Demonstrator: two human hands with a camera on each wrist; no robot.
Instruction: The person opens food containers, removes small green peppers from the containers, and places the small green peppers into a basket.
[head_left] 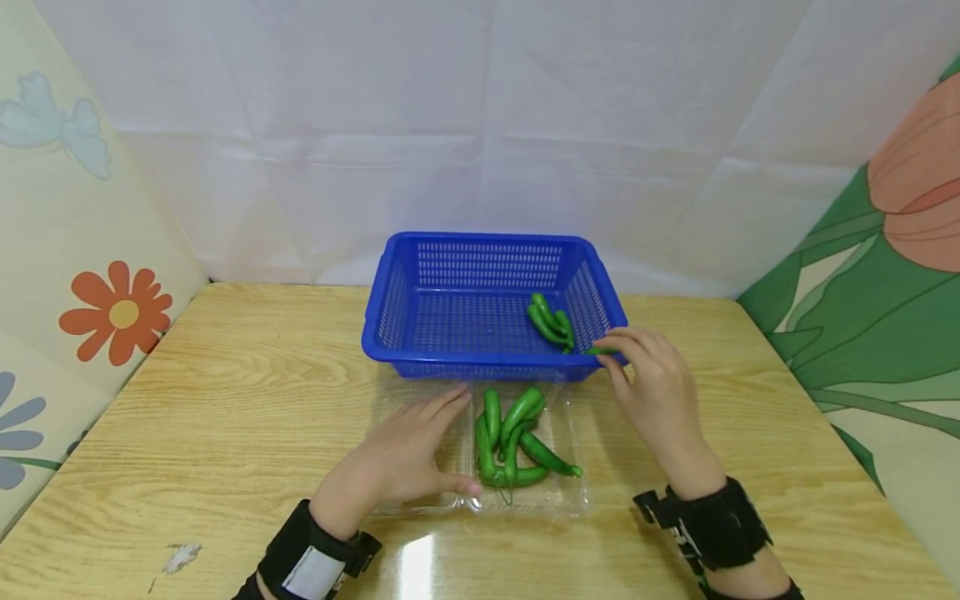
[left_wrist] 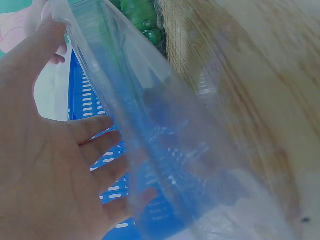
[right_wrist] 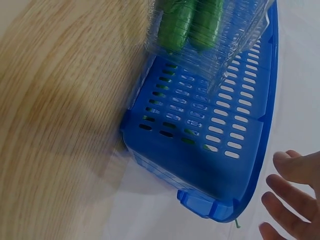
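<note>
My left hand [head_left: 408, 454] spans the left half of a clear plastic clamshell box [head_left: 562, 500], fingers extended and thumb at the middle ridge. In the left wrist view the thumb meets the clear edge, and the straight fingers show through the plastic. Several green peppers [head_left: 517, 446] lie in the box's right half. My right hand [head_left: 656, 392] is over the right front corner of a blue basket [head_left: 495, 360], its fingertips around a green pepper [head_left: 596, 351] at the rim. In the right wrist view those fingers [right_wrist: 290, 195] are parted, with nothing between them.
Several more peppers [head_left: 551, 321] rest in the basket's right end. The basket stands behind the box on a wooden table [head_left: 247, 400]. A white cloth [head_left: 360, 150] hangs behind, with painted panels [head_left: 885, 333] at both sides.
</note>
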